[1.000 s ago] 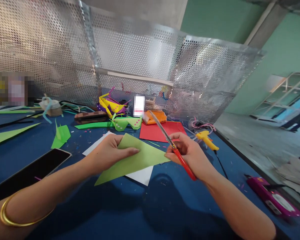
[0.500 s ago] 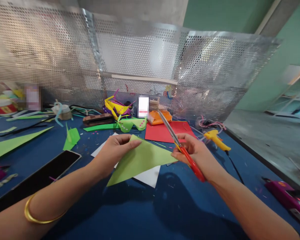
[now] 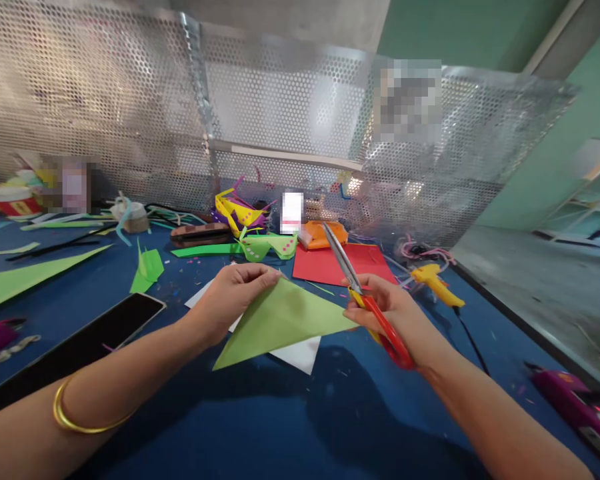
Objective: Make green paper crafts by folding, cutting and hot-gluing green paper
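A light green paper triangle (image 3: 280, 320) is held up between my two hands. My left hand (image 3: 240, 293) pinches its upper corner between thumb and fingers. At the right-hand corner, the fingertips of my right hand (image 3: 387, 313) grip the paper too. That same hand carries scissors (image 3: 387, 337) with red and yellow handles, their blades together and pointing up and away. Below the triangle, a white sheet (image 3: 300, 355) lies on the blue table (image 3: 260, 427), partly covered from view. Beyond my hands lie a red sheet (image 3: 340, 263) and a green paper mask (image 3: 270, 247) with pink dots.
A yellow glue gun (image 3: 437, 283) with a black cord lies at right, near a purple power strip (image 3: 575, 407). On the left are a dark phone-like slab (image 3: 80, 347), green paper scraps (image 3: 147, 267) and a larger green piece (image 3: 35, 277). A perforated metal screen (image 3: 285, 93) stands behind.
My left hand's fingers have drawn closer together at the triangle's upper corner. The scissors have tilted slightly in my right hand. The view has shifted a little.
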Demonstrator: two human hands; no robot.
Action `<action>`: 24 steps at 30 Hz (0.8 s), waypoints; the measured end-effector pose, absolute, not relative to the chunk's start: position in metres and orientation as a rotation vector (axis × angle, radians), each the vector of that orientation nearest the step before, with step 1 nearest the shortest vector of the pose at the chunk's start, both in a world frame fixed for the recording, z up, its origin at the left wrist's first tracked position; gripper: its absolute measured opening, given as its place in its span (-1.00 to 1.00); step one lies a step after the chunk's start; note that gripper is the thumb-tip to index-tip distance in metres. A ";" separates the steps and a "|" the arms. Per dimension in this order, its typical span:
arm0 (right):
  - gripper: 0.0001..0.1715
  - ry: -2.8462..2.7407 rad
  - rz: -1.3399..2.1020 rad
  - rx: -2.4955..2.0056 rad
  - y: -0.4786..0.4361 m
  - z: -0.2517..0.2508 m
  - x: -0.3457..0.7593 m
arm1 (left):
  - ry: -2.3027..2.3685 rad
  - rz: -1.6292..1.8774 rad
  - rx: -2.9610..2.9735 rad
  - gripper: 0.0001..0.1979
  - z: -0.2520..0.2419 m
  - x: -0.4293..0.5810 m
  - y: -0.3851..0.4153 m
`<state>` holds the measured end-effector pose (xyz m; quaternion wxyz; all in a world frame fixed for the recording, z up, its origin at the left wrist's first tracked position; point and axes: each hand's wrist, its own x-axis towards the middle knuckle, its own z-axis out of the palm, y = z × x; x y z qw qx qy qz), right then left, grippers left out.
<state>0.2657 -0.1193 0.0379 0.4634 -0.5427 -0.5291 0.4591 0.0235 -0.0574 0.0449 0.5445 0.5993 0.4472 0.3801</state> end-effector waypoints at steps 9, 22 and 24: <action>-0.50 -1.392 1.222 -1.315 -0.117 0.044 0.267 | 0.840 0.989 2.753 -0.51 0.063 0.030 -0.061; -0.48 -1.322 1.065 -1.106 -0.119 0.052 0.276 | 0.844 -0.064 1.982 -0.93 0.099 0.066 -0.036; -0.50 -1.188 0.970 -1.055 -0.114 0.050 0.278 | 0.949 0.196 1.767 -0.91 0.095 0.063 -0.037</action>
